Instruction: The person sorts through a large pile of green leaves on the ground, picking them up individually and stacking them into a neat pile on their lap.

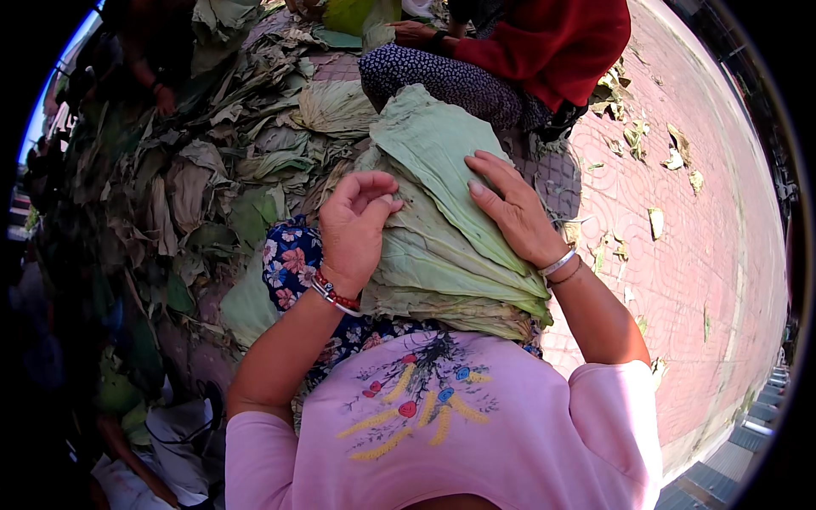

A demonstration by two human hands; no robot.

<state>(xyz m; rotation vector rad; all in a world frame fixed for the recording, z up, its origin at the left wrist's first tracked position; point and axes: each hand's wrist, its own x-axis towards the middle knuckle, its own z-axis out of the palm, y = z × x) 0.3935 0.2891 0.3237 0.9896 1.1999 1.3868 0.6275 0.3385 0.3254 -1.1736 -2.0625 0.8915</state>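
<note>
A layered stack of large, wilted green leaves (440, 255) lies across my lap, over dark blue flowered cloth (293, 258). The stems are gathered at its lower right end. My right hand (510, 207) rests on the pale top leaf, its fingers spread and thumb apart. My left hand (360, 223) is at the stack's left edge, with thumb and fingers curled close together; whether they pinch a leaf edge cannot be made out. The undersides of the lower leaves are hidden.
A heap of dried and green leaves (191, 185) spreads over the ground at left. A person in a red top (548, 51) sits just ahead, handling leaves. Other people are at the upper left and lower left. Leaf scraps (656, 223) lie on the pink paving (701, 255) at right.
</note>
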